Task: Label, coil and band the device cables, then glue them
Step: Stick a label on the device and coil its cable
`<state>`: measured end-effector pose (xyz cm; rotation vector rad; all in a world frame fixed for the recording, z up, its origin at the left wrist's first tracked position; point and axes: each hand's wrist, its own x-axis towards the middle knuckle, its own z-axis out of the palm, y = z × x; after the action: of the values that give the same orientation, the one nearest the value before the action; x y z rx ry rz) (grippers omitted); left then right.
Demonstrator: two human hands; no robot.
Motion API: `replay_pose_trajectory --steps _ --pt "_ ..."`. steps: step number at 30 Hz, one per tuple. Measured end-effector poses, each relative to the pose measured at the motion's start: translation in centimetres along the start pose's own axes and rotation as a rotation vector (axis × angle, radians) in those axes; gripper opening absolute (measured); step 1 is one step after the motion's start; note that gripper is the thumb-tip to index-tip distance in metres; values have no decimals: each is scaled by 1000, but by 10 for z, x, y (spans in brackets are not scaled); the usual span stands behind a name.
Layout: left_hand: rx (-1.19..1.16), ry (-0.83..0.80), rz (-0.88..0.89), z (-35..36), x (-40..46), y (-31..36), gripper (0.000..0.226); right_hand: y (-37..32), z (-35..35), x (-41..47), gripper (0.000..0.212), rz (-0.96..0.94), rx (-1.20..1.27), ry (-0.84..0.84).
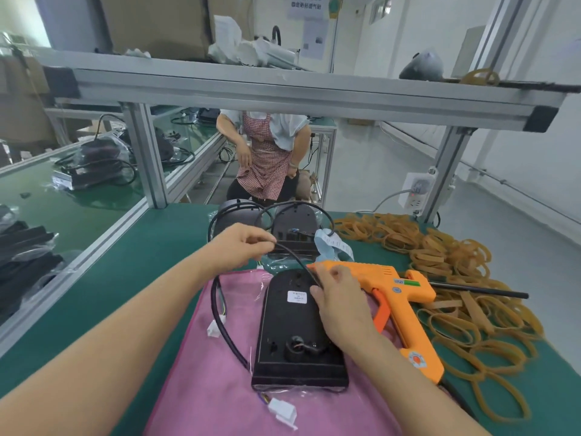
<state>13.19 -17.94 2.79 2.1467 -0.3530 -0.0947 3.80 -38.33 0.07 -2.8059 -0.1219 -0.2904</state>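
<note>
Lying on a pink cloth (201, 388) at the near edge of the green tabletop (132, 272), a flat black plastic device (295, 328) rests back-side up with a white label. Its thin black cable (220, 313) loops off the cloth's left side, ending in a white connector (213, 329). Left hand (242, 243) pinches the cable above the device's far end; right hand (339, 303) grasps the same cable over the device's right edge. Just right, an orange glue gun (405, 306) lies on the tabletop. Tan rubber bands (446, 256) heap toward the right edge.
</note>
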Motion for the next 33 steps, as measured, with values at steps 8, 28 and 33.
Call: replay_pose_trajectory --steps 8,28,33 --pt "-790 -14 -654 -7 -12 -3 26 -69 18 -105 29 -474 -66 -2" --pt "-312 14 -530 23 -68 -4 22 31 -50 -40 39 -197 -147 -186" --pt "289 158 -231 47 -60 2 26 28 -21 -17 26 12 277 -118"
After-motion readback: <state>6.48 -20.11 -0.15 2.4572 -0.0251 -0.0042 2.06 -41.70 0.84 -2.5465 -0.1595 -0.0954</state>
